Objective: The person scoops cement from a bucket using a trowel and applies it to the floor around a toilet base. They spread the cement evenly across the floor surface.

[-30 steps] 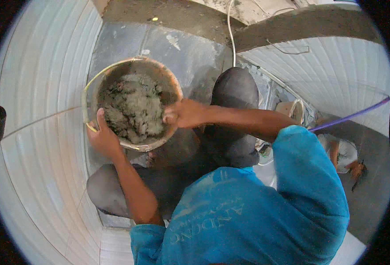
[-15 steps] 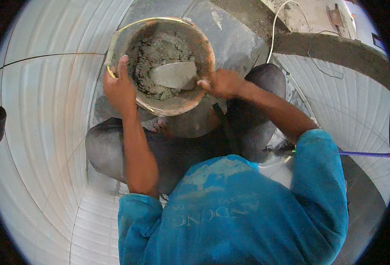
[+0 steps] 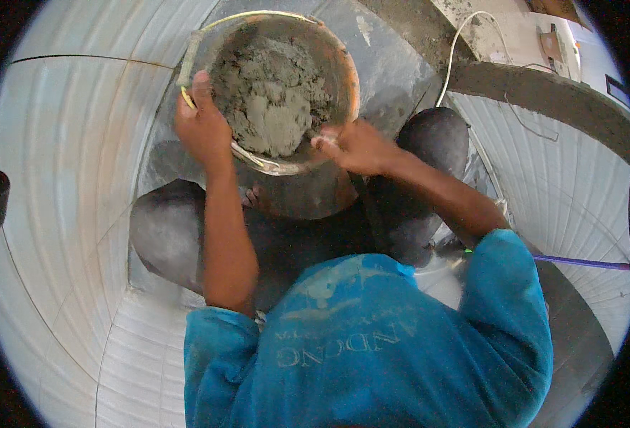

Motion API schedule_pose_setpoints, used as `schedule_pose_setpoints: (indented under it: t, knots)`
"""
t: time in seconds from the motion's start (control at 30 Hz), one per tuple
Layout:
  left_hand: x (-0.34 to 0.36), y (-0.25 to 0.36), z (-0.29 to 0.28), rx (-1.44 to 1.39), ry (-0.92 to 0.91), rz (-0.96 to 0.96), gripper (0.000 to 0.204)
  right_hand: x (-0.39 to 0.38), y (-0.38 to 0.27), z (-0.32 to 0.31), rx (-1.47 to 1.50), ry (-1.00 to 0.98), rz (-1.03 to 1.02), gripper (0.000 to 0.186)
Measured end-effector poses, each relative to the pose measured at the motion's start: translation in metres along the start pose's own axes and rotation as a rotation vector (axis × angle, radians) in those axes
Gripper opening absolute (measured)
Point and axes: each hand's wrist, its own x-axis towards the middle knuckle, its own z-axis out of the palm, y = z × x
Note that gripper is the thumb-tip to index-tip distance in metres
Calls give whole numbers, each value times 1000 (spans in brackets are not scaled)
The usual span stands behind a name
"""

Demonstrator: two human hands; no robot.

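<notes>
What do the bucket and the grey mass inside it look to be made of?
Bucket: probably plastic, orange under a dull grey crust; its thin smooth rim suggests this. Grey mass: likely wet cement mortar, matte, lumpy and grainy. The left hand grips the rim; the right hand rests at its near edge.

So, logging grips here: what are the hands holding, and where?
The left hand grips the mortar bucket by its rim; the right hand is at the near rim, its hold unclear.

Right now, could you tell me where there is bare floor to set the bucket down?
The white tiled floor left of the left hand is bare. Around the bucket of mortar, between the knees, it is crowded; the right hand and a white cable fill the right.
</notes>
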Motion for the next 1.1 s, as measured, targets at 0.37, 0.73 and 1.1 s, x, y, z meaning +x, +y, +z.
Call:
schedule_pose_setpoints:
  t: [0.37, 0.73, 1.1]
  knots:
    - [7, -5, -1, 141, -45, 47, 52, 17, -46, -39, -430, 147, -23, 35]
    - [7, -1, 0, 79, -26, 167, 54, 12, -60, -71, -557, 211, 5, 39]
    - [-3, 0, 6, 254, 14, 113, 61, 30, 46, -33, -122, 24, -22, 47]
